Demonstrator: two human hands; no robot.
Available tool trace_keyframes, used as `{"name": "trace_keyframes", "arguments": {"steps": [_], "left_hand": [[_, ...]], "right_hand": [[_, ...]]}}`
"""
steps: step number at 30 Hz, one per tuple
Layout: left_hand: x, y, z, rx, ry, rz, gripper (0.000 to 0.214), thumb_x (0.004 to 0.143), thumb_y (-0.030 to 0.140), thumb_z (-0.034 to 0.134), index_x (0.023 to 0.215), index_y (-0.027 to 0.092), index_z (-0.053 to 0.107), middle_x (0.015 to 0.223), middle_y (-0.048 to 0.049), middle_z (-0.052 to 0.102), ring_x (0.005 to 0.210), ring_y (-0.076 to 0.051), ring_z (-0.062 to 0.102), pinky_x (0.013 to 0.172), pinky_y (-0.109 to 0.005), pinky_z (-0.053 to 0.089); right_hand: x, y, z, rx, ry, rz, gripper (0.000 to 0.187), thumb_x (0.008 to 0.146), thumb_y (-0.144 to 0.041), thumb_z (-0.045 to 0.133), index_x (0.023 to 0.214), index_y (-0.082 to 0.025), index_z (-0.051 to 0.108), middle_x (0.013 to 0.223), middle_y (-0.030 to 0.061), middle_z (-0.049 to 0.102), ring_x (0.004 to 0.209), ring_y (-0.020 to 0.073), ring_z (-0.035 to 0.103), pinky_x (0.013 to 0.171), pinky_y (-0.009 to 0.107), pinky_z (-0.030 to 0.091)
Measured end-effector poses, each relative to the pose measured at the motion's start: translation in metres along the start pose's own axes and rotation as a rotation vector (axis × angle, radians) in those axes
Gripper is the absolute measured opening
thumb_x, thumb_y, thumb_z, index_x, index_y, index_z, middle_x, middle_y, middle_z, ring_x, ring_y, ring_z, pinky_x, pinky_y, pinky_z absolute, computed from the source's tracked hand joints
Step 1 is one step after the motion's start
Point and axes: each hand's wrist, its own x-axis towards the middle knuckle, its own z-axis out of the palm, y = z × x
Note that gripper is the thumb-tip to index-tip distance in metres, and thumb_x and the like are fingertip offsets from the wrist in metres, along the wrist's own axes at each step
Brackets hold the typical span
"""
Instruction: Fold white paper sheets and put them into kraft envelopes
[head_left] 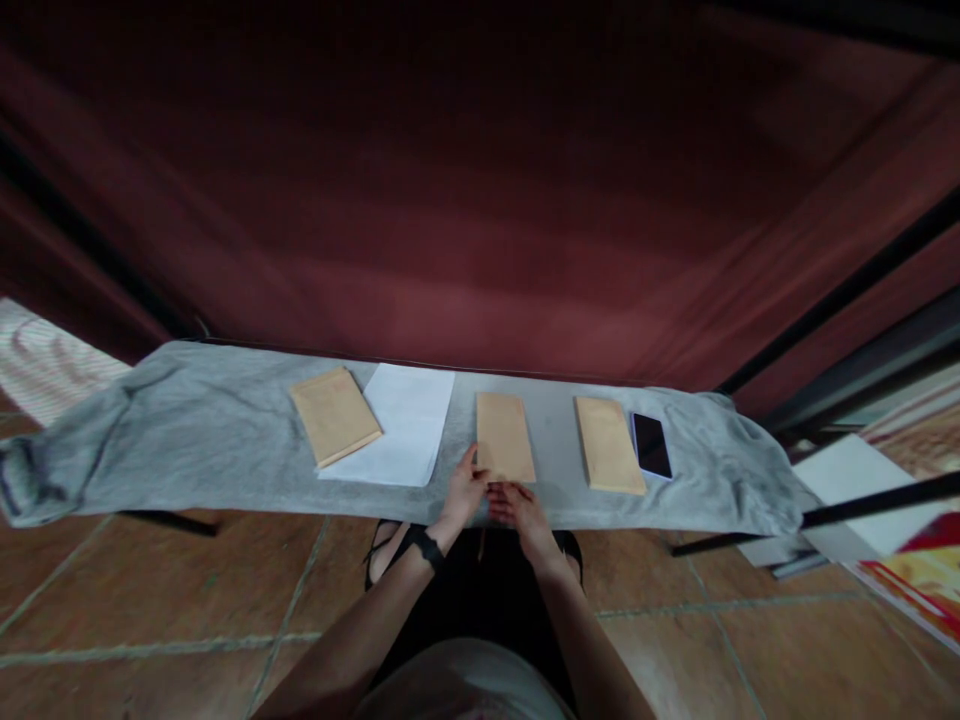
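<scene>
A flat brown paper envelope (503, 430) lies on the grey cloth straight in front of me. My left hand (463, 492) is at its lower left corner, thumb and fingers closed around that corner. Close beside it, my right hand (520, 507) has its fingers stretched to the left along the envelope's near edge, and holds nothing that I can see. A second brown envelope (609, 445) lies to the right. On the left, another brown envelope (336, 415) rests at an angle, partly over white paper sheets (409, 420).
A dark-screened phone (652, 446) lies beside the right envelope. The grey cloth (225, 430) covers a long narrow bench, with a dark red panel (480, 300) rising behind it. Papers and a colourful printed packet (919, 570) are at the lower right, over the tiled floor (135, 590).
</scene>
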Motion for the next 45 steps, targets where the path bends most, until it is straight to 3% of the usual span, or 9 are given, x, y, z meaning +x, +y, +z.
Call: {"name": "trace_keyframes", "arguments": {"steps": [4,6,9,12,16,21,27,33,45], "left_hand": [[0.006,-0.002,-0.016,0.122,0.0,0.013,0.06,0.082,0.013,0.056,0.141,0.015,0.051,0.075,0.0011,0.07,0.068,-0.018,0.068,0.07,-0.029,0.054],[0.005,-0.002,-0.019,0.189,-0.006,0.02,0.057,0.082,0.014,0.057,0.139,0.016,0.053,0.077,-0.0002,0.071,0.071,-0.019,0.068,0.071,-0.029,0.053],[-0.002,0.0,-0.019,0.302,-0.007,0.016,0.053,0.084,0.016,0.057,0.138,0.017,0.054,0.086,-0.0043,0.073,0.079,-0.021,0.069,0.076,-0.031,0.052],[-0.011,0.002,-0.017,0.479,0.011,0.073,0.045,0.089,0.018,0.054,0.134,0.019,0.057,0.101,-0.0091,0.072,0.092,-0.024,0.068,0.085,-0.035,0.052],[-0.009,0.005,-0.011,0.762,0.055,0.318,0.038,0.096,0.023,0.047,0.131,0.017,0.06,0.122,-0.0149,0.065,0.115,-0.029,0.061,0.099,-0.043,0.048],[0.027,0.008,0.011,0.816,-0.093,0.562,0.045,0.1,0.024,0.04,0.143,0.012,0.049,0.155,-0.014,0.045,0.146,-0.027,0.035,0.119,-0.043,0.031],[0.08,0.009,0.033,0.888,-0.161,0.591,0.053,0.103,0.038,0.035,0.15,0.014,0.042,0.158,-0.0102,0.043,0.148,-0.026,0.033,0.123,-0.048,0.023],[0.111,0.014,0.044,0.931,-0.193,0.628,0.056,0.104,0.043,0.031,0.153,0.017,0.039,0.159,-0.0096,0.04,0.15,-0.024,0.03,0.124,-0.048,0.02],[0.102,0.002,0.037,0.911,-0.3,0.802,0.062,0.105,0.049,0.025,0.153,0.012,0.037,0.16,-0.0132,0.038,0.15,-0.021,0.032,0.124,-0.04,0.02]], "right_hand": [[-0.001,0.0,-0.02,-0.212,0.086,-0.166,0.034,0.089,-0.049,0.059,0.097,-0.02,0.073,0.092,0.0084,0.075,0.083,0.023,0.07,0.077,0.038,0.059],[-0.003,0.0,-0.031,-0.532,0.155,-0.426,0.03,0.095,-0.037,0.051,0.109,-0.021,0.073,0.109,0.0098,0.073,0.104,0.0243,0.067,0.095,0.042,0.053],[-0.004,0.005,-0.046,-0.911,0.102,-0.715,0.034,0.099,-0.024,0.043,0.122,-0.021,0.069,0.125,0.0103,0.07,0.119,0.0234,0.061,0.105,0.044,0.047],[-0.003,0.012,-0.056,-1.061,0.04,-0.831,0.039,0.099,-0.018,0.041,0.13,-0.022,0.064,0.131,0.0094,0.068,0.124,0.0214,0.06,0.107,0.043,0.047],[-0.001,0.02,-0.06,-1.07,0.037,-0.846,0.042,0.098,-0.016,0.04,0.133,-0.021,0.062,0.133,0.0095,0.066,0.126,0.0215,0.058,0.111,0.045,0.044],[0.002,0.023,-0.058,-1.002,0.053,-0.869,0.045,0.094,-0.012,0.042,0.132,-0.023,0.063,0.131,0.0088,0.067,0.123,0.022,0.06,0.108,0.046,0.046],[0.002,0.02,-0.059,-0.968,0.03,-0.875,0.047,0.095,-0.011,0.044,0.136,-0.026,0.059,0.132,0.0078,0.066,0.124,0.0221,0.059,0.108,0.048,0.046],[0.0,0.017,-0.059,-0.97,0.006,-0.862,0.048,0.094,-0.011,0.045,0.14,-0.025,0.055,0.134,0.0092,0.064,0.128,0.0237,0.057,0.11,0.051,0.045],[-0.003,0.008,-0.056,-0.957,-0.009,-0.803,0.043,0.094,-0.01,0.045,0.131,-0.024,0.059,0.131,0.0082,0.066,0.127,0.023,0.058,0.113,0.052,0.041]]}}
